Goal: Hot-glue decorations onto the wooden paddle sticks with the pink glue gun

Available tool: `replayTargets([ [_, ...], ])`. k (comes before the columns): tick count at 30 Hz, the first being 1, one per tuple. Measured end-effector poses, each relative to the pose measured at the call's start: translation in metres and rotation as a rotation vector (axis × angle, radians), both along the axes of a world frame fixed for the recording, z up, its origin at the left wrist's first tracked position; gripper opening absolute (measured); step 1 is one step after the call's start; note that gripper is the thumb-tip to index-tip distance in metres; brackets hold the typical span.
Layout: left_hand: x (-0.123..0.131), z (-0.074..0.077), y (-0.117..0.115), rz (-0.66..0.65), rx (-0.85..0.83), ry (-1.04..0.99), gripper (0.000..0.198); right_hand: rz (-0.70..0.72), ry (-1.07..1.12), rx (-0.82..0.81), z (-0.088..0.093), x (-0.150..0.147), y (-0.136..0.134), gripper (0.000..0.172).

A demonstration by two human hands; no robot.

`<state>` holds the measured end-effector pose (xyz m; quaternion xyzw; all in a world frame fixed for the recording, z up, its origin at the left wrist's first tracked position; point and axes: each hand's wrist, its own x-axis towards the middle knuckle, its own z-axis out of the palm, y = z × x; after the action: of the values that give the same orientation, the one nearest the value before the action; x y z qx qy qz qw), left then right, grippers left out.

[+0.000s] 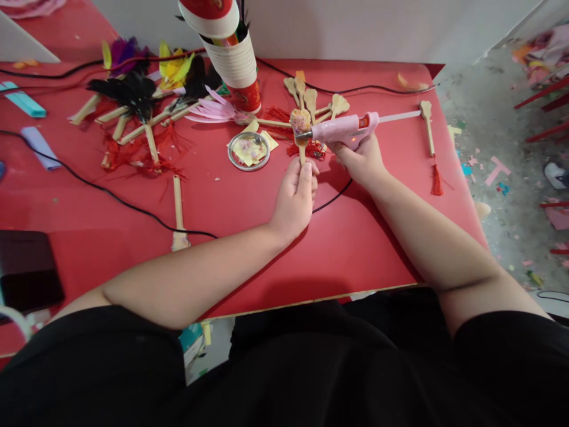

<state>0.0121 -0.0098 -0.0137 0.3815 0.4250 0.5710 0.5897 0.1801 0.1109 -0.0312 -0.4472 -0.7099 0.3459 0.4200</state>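
Observation:
My left hand [297, 194] is closed round the handle of a small wooden stick with a wide head [301, 121], held upright; a pinkish, mottled patch covers the head. My right hand [364, 161] grips a pink glue gun [343, 130], its metal nozzle pointing left and touching or nearly touching the stick just below the patch. A long pale glue stick [399, 117] juts from the gun's back. Beyond the hands lie several plain wooden sticks [311, 101] with red tassels. A round dish [249, 150] with pale yellow pieces sits left of them.
Several feathered sticks [137, 98] with red tassels lie at the back left. Stacked paper cups [235, 65] stand behind the dish. One tasselled stick [427, 127] lies at the right edge, another stick [178, 204] near my left forearm. Black cables [111, 190] cross the red table [249, 261].

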Motion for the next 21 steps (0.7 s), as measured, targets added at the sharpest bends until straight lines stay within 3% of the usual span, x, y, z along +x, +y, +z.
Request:
replayTargets([
  [15, 0.0, -0.0011, 0.0003, -0.01, 0.008, 0.01, 0.027, -0.008, 0.024, -0.014, 0.0008, 0.001, -0.0009, 0.061],
  [21, 0.0, -0.0007, 0.0001, -0.014, 0.021, 0.006, 0.026, -0.007, 0.032, -0.01, -0.0008, -0.0001, -0.0002, 0.065],
])
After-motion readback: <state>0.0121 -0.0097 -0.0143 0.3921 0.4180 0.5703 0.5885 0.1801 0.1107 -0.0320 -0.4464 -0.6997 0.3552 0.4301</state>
